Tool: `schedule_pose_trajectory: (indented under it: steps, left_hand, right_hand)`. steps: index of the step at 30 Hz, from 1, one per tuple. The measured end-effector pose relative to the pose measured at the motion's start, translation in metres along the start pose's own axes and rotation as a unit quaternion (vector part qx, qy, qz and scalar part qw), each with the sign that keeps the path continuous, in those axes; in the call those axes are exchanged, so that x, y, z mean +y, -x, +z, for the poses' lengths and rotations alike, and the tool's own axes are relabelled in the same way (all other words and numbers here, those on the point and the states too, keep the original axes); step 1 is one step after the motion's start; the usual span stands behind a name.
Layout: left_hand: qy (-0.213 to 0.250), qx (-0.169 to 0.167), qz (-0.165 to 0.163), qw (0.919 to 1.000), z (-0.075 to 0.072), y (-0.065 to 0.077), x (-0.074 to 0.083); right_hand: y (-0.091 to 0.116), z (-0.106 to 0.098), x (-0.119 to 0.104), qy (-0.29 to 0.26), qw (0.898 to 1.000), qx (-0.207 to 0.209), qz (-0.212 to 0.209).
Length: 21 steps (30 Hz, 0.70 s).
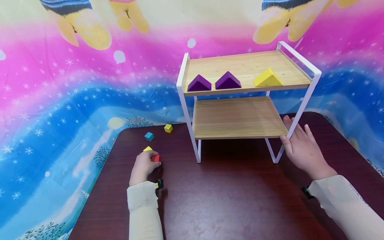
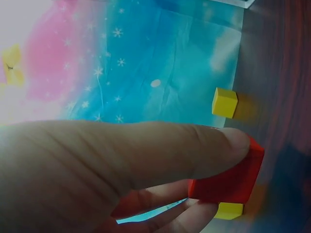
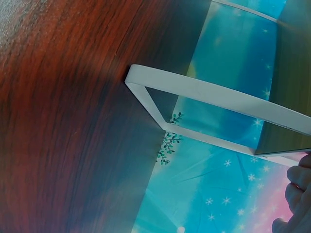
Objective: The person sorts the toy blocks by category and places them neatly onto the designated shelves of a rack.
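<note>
Between thumb and fingers, my left hand point(image 1: 143, 166) pinches a red block point(image 1: 156, 158) low over the table's left side. In the left wrist view the red block point(image 2: 226, 179) shows under the thumb. Just beyond that hand lies a yellow block point(image 1: 147, 148), partly covered. Farther back are a teal cube point(image 1: 149, 136) and a yellow cube point(image 1: 168, 128). My right hand point(image 1: 306, 153) rests with extended fingers against the right side of a two-tier shelf point(image 1: 240, 116), near its lower board. Only some fingers of the right hand point(image 3: 297, 191) enter the right wrist view.
On the shelf's top board stand two purple triangular blocks point(image 1: 199, 83) and a yellow triangular block point(image 1: 268, 78). White metal legs point(image 1: 188, 116) carry the shelf on the dark wooden table point(image 1: 216, 200). A colourful printed cloth point(image 1: 90, 83) hangs behind the table.
</note>
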<state>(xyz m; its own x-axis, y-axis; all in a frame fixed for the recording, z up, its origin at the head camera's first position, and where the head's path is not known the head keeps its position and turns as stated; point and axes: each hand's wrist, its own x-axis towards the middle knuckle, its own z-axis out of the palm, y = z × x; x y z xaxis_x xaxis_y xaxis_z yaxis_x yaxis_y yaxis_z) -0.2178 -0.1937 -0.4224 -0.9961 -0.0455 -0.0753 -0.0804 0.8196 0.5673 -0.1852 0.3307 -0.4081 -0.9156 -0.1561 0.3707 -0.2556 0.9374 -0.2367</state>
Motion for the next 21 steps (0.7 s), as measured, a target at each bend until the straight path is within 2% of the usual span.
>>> schedule_pose_trajectory:
  steps: [11,21]
  left_hand:
    - [-0.004,0.016,0.034,0.9993,-0.001,0.002,0.01]
    - [-0.009,0.026,0.049,0.9984,-0.001,0.004,0.018]
  right_hand:
    - [0.001,0.001,0.0,-0.002,1.0,0.0,0.0]
    - [0.001,-0.001,-0.001,0.0,1.0,-0.001,0.006]
